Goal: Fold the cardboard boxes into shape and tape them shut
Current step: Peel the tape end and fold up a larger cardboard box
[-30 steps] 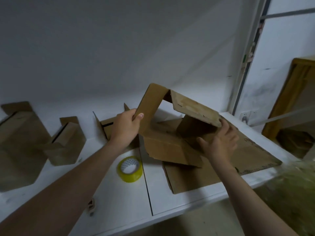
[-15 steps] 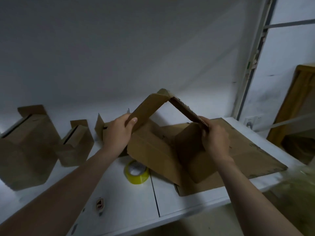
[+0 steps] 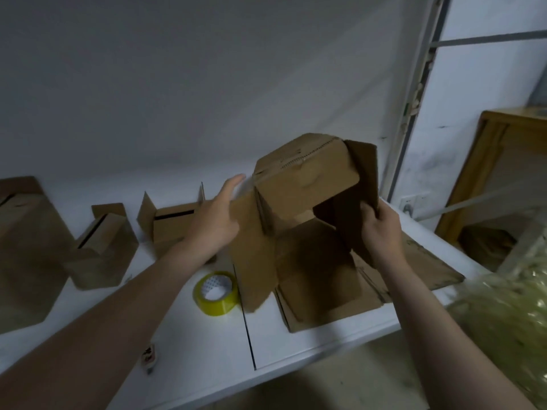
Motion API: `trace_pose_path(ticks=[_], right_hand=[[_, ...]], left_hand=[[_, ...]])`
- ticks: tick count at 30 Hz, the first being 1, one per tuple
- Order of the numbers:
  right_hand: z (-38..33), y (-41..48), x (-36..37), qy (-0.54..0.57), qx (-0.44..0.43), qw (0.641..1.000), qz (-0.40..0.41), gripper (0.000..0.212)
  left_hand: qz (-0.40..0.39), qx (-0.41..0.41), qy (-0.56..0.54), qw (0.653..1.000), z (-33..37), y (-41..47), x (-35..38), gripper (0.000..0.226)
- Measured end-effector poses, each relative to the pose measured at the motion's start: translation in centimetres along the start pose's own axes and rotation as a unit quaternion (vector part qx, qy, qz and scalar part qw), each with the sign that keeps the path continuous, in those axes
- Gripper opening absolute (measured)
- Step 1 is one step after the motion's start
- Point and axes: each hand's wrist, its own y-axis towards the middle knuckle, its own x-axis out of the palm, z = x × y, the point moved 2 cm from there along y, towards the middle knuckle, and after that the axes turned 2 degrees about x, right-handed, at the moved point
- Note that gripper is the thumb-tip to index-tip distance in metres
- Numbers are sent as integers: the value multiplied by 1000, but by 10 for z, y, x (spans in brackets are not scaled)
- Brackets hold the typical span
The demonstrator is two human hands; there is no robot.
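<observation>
A half-formed cardboard box (image 3: 307, 184) is held up in the middle of the frame, above the white table (image 3: 192, 335), with its open side turned toward the camera and its lower flaps hanging down toward the tabletop. A seam is seen running across its upper face, and its dark inside is seen through the opening. The box's left side is touched by the left hand (image 3: 216, 217), whose fingers are stretched out straight and laid flat against the cardboard. The upright flap on the right side is gripped by the right hand (image 3: 381, 229), with the fingers curled round the flap's edge. Beneath the box, a flattened cardboard sheet (image 3: 420, 261) is spread on the table, reaching toward the right edge of the tabletop. A roll of yellow tape (image 3: 216, 292) is laid flat on the table just left of the hanging front flap, below the left forearm. Behind the left hand, a low open carton (image 3: 174, 223) is set near the wall, and further to the left a small folded box (image 3: 103, 255) and a larger folded box (image 3: 20, 247) are placed, the larger one cut off by the left edge of the frame. A small dark object (image 3: 149, 358), too blurred to be told, is seen near the table's front edge. At the right of the frame a wooden frame (image 3: 488, 161) is propped by the wall, and pale green shredded material (image 3: 509, 315) fills the lower right corner.
</observation>
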Motion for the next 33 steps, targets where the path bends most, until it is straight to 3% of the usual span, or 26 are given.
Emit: trace_pose_path(ticks=[5,10,14,19,22,26,29,33], right_hand=[[7,1,-7,61,56,997,-6,22],[15,1,-12,60,80,995,8,27],[23,7,-21,33,79,996,26,28],[25,12,-29,-27,35,996,75,34],[25,10,-33,-159,-8,978,135,53],[23,3,-30,-89,-38,985,143,71],[24,0,-22,-43,-47,996,67,76],[39,-5,-5,-162,-45,982,-86,38]], left_hand=[[146,-23,21,989,3,19,-19,69],[99,-125,-107,981,-14,2,12,59],[101,-145,-106,979,-20,-2,23,12],[137,-157,-123,970,-19,9,8,30],[133,-148,-122,972,-17,4,7,31],[111,-143,-145,973,-18,-3,10,32],[119,-143,-153,971,-17,-6,7,28],[129,-163,-161,965,-17,-5,2,29]])
